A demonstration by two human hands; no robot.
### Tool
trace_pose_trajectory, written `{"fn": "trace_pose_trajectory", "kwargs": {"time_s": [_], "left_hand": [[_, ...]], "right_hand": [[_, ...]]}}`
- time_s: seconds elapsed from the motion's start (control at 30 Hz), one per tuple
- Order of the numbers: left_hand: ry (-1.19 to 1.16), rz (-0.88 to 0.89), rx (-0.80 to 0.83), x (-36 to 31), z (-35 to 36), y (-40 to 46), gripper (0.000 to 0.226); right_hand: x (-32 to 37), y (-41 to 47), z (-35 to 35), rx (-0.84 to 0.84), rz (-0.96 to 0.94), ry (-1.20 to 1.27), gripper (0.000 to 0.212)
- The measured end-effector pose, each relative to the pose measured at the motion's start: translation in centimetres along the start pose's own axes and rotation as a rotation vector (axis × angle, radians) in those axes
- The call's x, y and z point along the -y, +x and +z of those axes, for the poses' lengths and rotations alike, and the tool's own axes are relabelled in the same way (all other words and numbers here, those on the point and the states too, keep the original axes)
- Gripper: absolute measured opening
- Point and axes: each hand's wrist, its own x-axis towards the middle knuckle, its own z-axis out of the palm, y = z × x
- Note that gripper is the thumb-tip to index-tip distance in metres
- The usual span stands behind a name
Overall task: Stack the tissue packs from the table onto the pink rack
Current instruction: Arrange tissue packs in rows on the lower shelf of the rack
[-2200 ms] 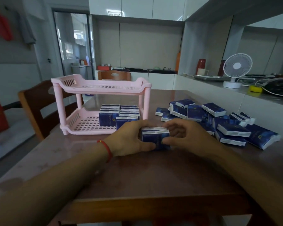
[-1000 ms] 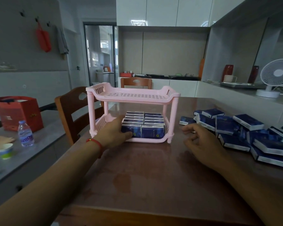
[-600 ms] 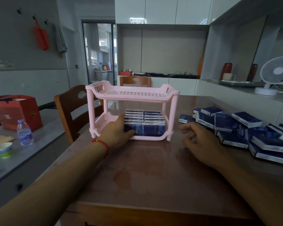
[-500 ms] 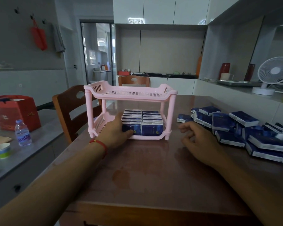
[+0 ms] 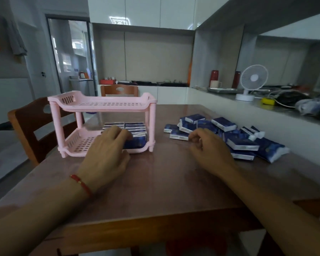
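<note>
My left hand [image 5: 107,152] curls on the front tissue pack [image 5: 136,142] in the pink rack [image 5: 103,106]. My right hand [image 5: 209,146] is loose, holding nothing. The packs look light and squishy, so I should pinch their short sides.

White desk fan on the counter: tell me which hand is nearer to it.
Right. The right hand lies by the loose tissue packs, below the white desk fan; the left hand is at the pink rack.

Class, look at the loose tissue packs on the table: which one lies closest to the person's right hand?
The flat pack at the pile's near-left edge, just left of the right hand's fingertips. The other loose packs lie farther back or right of the hand.
</note>
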Motion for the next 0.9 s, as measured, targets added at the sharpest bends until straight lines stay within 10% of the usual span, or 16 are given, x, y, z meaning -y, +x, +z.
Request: {"fn": "trace_pose_trajectory", "kwargs": {"time_s": [0.27,0.47,0.9], "left_hand": [[-0.289,0.239,0.1,-10.2,4.5,4.2,0.035],[-0.289,0.298,0.14,-15.8,7.6,8.3,0.032],[-0.748,0.083,0.102,-15.5,11.0,8.7,0.054]], "right_hand": [[-8.4,-3.0,-5.7,-0.178,0.189,-0.268,0.026],[-11.0,-2.9,-5.2,0.076,0.281,-0.537,0.057],[-10.7,-3.8,-5.7,-0.154,-0.008,0.033,0.04]]}}
